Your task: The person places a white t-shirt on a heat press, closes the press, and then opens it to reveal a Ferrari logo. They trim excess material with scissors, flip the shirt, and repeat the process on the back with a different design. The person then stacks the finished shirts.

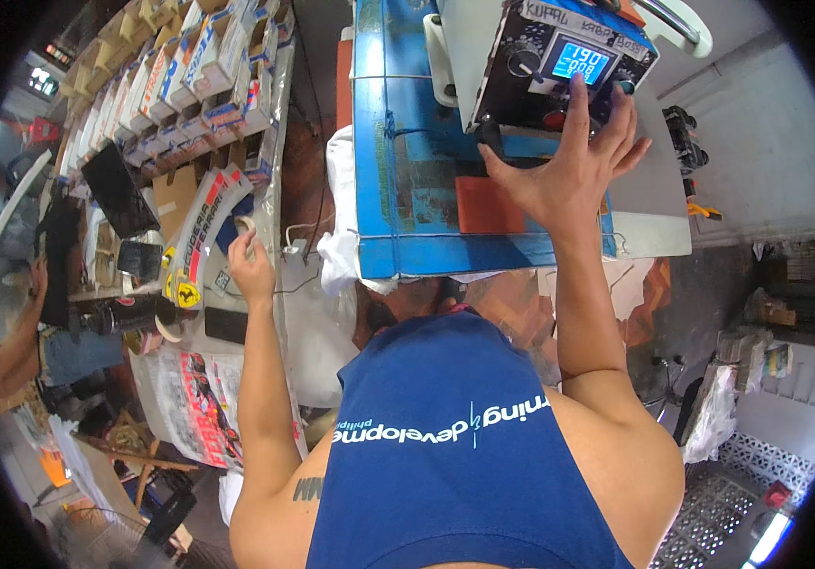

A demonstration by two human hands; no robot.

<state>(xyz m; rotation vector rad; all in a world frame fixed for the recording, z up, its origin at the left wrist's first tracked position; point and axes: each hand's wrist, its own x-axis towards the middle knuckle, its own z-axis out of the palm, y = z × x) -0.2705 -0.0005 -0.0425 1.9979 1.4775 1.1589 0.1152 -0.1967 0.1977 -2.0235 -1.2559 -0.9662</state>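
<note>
Through the head view I see my right hand (567, 175) spread before a black-faced control box (507, 102), index fingertip over its lit blue screen (578, 63); whether it touches, I can't tell. An orange-red pad (491, 205) lies below on a blue platform (396, 194). My left hand (254, 270) is at a small pale ring (244, 224) beside a curved, printed sheet (201, 239).

The right hand (567, 180) covers the lower edge of the screen (578, 59); the view's top crops the bench (398, 199). At the right edge of the table (280, 123), the pale item (245, 224) by the left hand (253, 270) is unclear.
</note>
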